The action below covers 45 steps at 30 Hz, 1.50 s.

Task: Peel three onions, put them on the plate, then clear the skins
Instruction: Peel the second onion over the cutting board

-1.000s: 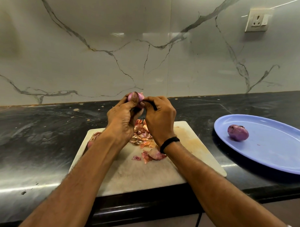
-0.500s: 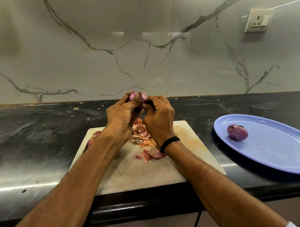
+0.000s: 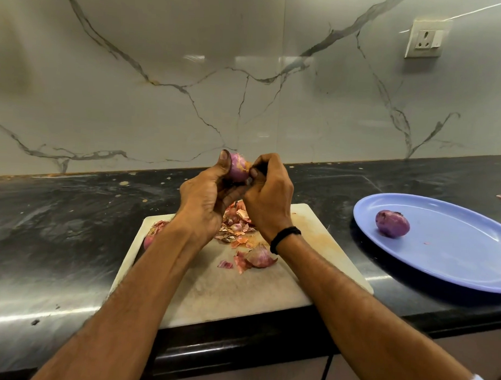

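the left hand (image 3: pixel 203 205) has its grip clamped round the held onion (image 3: pixel 238 170), thumb lying up its left side, raised above the back edge of the cutting board (image 3: pixel 226 291). the right hand (image 3: pixel 268 202) meets it from the right, its grip curled tight with fingertips pinched at the papery skin on that onion's right side. a heap of skins (image 3: pixel 236 225) lies on the board under the hands, with one bigger curved piece nearer the person. a third onion (image 3: pixel 152 233), skin on, sits at the board's left edge, partly hidden by the left forearm. to the right, apart from the board, a blue plate (image 3: pixel 454 259) rests on the black table (image 3: pixel 57 225) with a peeled onion (image 3: pixel 392 223) in its left part.
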Each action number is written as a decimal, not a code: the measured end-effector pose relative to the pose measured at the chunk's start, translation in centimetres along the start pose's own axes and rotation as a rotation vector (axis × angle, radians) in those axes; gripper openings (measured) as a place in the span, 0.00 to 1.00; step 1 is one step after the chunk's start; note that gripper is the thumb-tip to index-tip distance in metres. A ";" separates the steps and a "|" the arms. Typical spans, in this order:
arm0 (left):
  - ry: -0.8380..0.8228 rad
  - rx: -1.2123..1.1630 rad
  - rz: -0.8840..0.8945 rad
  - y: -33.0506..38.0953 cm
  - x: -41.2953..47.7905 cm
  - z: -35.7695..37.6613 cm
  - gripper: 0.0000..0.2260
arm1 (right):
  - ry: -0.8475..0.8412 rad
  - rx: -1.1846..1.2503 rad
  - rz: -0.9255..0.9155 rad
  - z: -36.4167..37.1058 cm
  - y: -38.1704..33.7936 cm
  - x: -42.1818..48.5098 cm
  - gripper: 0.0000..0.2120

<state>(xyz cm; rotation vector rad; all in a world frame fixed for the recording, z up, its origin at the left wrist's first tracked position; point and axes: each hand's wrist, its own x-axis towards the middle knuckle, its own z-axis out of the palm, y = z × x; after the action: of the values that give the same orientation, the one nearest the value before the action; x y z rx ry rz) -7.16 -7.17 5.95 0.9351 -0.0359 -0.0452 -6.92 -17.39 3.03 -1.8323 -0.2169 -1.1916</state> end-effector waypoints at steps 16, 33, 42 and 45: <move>0.103 0.051 0.113 -0.2 0.5 -0.4 0.15 | 0.070 -0.023 -0.135 0.4 0.3 -0.2 0.03; 0.055 0.191 0.091 0.1 -0.1 -0.5 0.19 | -0.042 -0.206 -0.146 1.4 0.4 -0.8 0.05; -0.012 0.089 -0.007 0.1 -0.1 -0.1 0.15 | 0.066 -0.008 0.026 -0.3 0.1 0.1 0.13; 0.007 0.071 0.004 0.4 0.1 -0.3 0.17 | 0.061 -0.027 -0.026 0.0 0.0 0.1 0.13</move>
<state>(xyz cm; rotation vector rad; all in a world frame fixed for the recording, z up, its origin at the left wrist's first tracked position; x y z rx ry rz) -7.03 -6.72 6.07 1.0061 -0.0325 -0.0374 -6.84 -17.39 3.11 -1.8179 -0.1915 -1.2725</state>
